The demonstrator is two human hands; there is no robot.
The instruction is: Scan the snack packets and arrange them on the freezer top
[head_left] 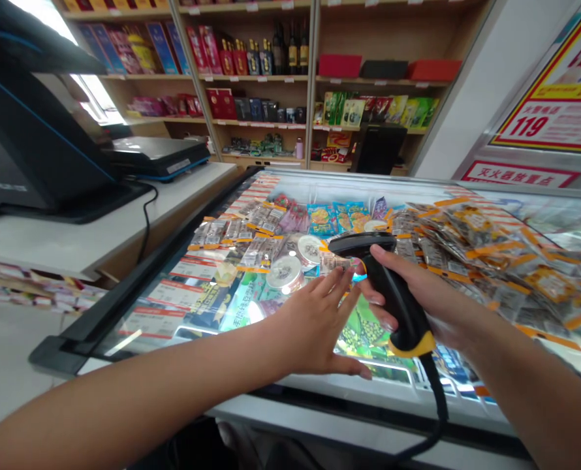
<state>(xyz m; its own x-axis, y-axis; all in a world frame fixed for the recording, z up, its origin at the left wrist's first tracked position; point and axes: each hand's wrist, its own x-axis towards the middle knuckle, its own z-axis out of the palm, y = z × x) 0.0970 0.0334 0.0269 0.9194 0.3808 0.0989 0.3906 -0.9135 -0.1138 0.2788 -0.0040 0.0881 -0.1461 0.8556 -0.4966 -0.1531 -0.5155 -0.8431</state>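
My right hand (pixel 427 287) is wrapped round the black and yellow handle of a barcode scanner (pixel 399 303), its head pointing left and its cable running down to the front edge. Just left of it, my left hand (pixel 307 329) is open above the freezer's glass top, fingers stretched forward and thumb apart. Its fingertips are close to a small clear snack packet (pixel 333 261); whether they touch it I cannot tell. Small packets with orange edges lie in a group (pixel 264 219) at the left and in a larger pile (pixel 486 254) at the right.
The glass-topped freezer (pixel 50 356) has a dark frame; round tubs (pixel 285 273) and coloured bags show through the glass. On the left, a white counter (pixel 65 245) carries a dark machine (pixel 31 137) and a flat scale (pixel 156 153). Stocked shelves (pixel 256 78) stand behind.
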